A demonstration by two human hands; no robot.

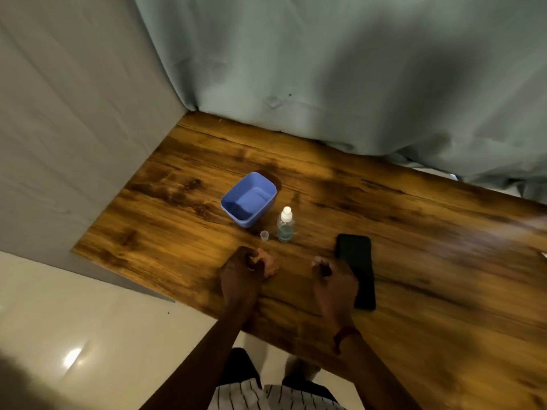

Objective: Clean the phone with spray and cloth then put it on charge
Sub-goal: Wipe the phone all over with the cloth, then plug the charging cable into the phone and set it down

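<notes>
A black phone (356, 270) lies flat on the wooden table (429, 261), screen dark. A small clear spray bottle (285, 226) with a white top stands left of it, and its clear cap (264, 234) sits beside the bottle. My left hand (242, 273) is near the table's front edge, fingers curled round a small bunched pale pink cloth (268, 264). My right hand (333, 279) hovers just left of the phone and covers its left edge. Its fingers are loosely curled and hold nothing that I can see.
A blue plastic tub (233, 202) stands behind the bottle. Grey-green curtain (325, 69) hangs along the table's far side and a pale wall (59, 128) closes the left. Shiny tiled floor (88, 335) lies below the table's left edge. No charger is in view.
</notes>
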